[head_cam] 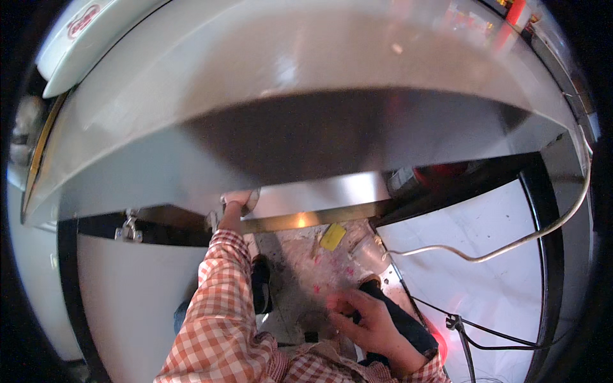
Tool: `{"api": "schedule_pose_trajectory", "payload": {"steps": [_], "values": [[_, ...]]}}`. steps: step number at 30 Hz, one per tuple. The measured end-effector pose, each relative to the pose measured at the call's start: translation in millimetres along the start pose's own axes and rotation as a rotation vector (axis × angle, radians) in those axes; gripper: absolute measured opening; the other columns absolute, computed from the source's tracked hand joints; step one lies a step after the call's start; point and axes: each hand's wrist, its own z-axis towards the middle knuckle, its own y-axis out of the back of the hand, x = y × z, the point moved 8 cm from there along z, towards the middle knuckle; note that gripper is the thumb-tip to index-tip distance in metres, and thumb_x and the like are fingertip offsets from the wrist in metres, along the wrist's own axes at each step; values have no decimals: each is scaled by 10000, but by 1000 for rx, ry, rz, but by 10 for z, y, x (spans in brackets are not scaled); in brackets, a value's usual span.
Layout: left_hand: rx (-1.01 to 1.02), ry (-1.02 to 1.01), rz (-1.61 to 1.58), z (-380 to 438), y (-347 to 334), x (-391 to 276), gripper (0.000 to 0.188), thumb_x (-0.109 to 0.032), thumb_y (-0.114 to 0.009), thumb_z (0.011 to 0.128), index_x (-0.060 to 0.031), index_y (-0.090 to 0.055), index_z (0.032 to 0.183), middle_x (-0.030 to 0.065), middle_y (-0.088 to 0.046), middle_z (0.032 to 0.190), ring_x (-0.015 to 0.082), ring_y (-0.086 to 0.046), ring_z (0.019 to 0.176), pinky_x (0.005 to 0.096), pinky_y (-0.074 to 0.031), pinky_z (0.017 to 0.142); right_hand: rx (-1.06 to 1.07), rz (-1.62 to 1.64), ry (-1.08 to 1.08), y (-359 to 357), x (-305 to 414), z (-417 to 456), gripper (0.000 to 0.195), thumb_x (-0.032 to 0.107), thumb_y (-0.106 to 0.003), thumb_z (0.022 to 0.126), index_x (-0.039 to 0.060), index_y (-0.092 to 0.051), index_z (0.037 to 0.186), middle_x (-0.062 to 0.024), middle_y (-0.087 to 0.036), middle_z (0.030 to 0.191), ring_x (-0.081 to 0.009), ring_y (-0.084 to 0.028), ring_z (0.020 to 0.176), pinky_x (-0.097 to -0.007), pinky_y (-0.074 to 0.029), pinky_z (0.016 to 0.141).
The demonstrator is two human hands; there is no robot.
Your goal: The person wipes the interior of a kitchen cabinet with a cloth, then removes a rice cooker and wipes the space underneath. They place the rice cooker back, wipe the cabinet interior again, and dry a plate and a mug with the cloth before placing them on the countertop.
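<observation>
My left hand [238,197] reaches in under the overhanging edge of a shiny counter [287,62]. Its fingers are partly hidden beside a small round metallic thing, and I cannot tell whether they grip it. Low in the picture, my right hand [361,318] hangs above the floor near my leg, fingers bent and apart, with nothing seen in it. Both arms wear checked sleeves. Behind the left hand, a metal panel [321,194] with a brass-coloured lower edge spans the cupboard opening.
Cabinet doors stand open at left [139,287] and right [459,230], the left with a metal hinge [128,230]. A yellow sponge-like block [333,236] and a translucent container [371,253] lie on the stained floor. A pale hose [479,259] and black cables [503,331] cross the right side.
</observation>
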Motion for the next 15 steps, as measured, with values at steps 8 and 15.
{"api": "schedule_pose_trajectory", "payload": {"steps": [8, 15], "values": [[-105, -385, 146, -524, -372, -1370, 518, -368, -592, 834, -64, -533, 1250, 177, -581, 1203, 396, -557, 1065, 593, -428, 871, 0, 27, -9, 88, 163, 97, 301, 109, -691, 847, 9, -631, 1124, -75, -663, 957, -129, -640, 830, -265, -514, 732], [-53, -815, -42, -1903, -1042, -2139, 629, -334, -738, 685, -112, -549, 1242, 146, -513, 1305, 357, -490, 1183, 510, -390, 990, -72, 13, 86, -37, 56, 91, 297, 108, -678, 852, 41, -611, 1134, -123, -677, 984, -181, -683, 865, -314, -553, 770]]}}
